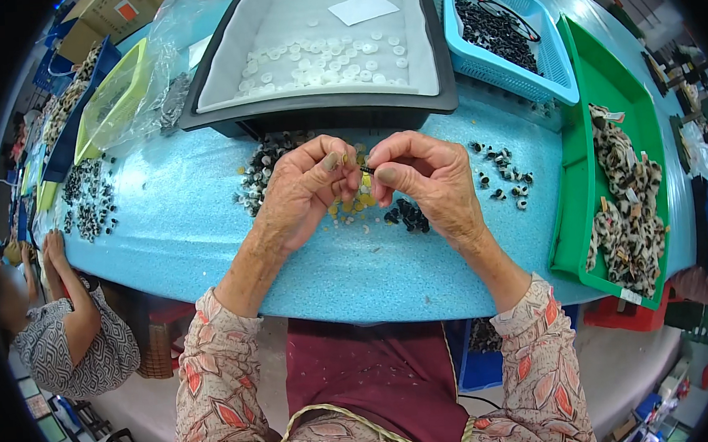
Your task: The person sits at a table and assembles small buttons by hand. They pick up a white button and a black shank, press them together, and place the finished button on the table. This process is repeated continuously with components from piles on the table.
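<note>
Turquoise speckled table (209,230) carries everything. At its far edge sits a black-rimmed grey tray (433,62) of white buttons (320,61), with a blue basket (557,87) of dark pieces to its right and a green tray (578,167) of leopard-print pieces further right. Nearer, loose piles of black-and-white buttons (258,174), yellow buttons (353,205) and black buttons (406,215) lie beneath the hands. Left hand (299,192) and right hand (424,176) meet fingertip to fingertip, narrowly pinching a tiny dark piece (363,168) between them, held just above the yellow pile. It looks light, hard and slippery; I would judge a thumb-and-forefinger pinch on its edges the safest hold.
</note>
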A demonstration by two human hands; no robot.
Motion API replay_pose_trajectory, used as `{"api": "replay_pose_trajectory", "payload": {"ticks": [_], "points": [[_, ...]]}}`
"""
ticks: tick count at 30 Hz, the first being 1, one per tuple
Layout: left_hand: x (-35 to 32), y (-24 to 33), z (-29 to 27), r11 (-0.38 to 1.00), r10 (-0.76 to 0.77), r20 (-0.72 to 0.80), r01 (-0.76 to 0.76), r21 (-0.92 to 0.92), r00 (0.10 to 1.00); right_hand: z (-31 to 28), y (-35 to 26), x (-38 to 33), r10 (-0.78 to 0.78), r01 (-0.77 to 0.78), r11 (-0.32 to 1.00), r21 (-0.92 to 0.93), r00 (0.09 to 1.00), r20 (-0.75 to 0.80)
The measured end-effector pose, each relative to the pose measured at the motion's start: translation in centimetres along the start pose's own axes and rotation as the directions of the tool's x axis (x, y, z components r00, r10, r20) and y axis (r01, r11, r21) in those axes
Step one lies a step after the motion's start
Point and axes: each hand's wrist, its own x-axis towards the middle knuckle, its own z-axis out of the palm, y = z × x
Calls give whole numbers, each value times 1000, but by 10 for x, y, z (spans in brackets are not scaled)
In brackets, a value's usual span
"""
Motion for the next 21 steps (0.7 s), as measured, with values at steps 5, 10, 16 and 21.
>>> {"api": "replay_pose_trajectory", "payload": {"ticks": [5, 10, 16, 21], "points": [[0, -5, 2, 997, -55, 46, 57, -50, 997, 0, 2, 0, 5, -6, 999, -53, 1000, -11], [0, -7, 2, 996, -90, 40, 91, -26, 995, -1, 4, 2, 24, -24, 998, -64, 1000, -6], [-2, -6, 2, 996, -84, -24, 84, 10, 996, 0, 3, 1, 45, -44, 997, -57, 999, 6], [-4, -6, 4, 996, -20, -94, 28, 84, 995, 2, 2, -1, 38, -37, 994, -100, 999, 8]]}}
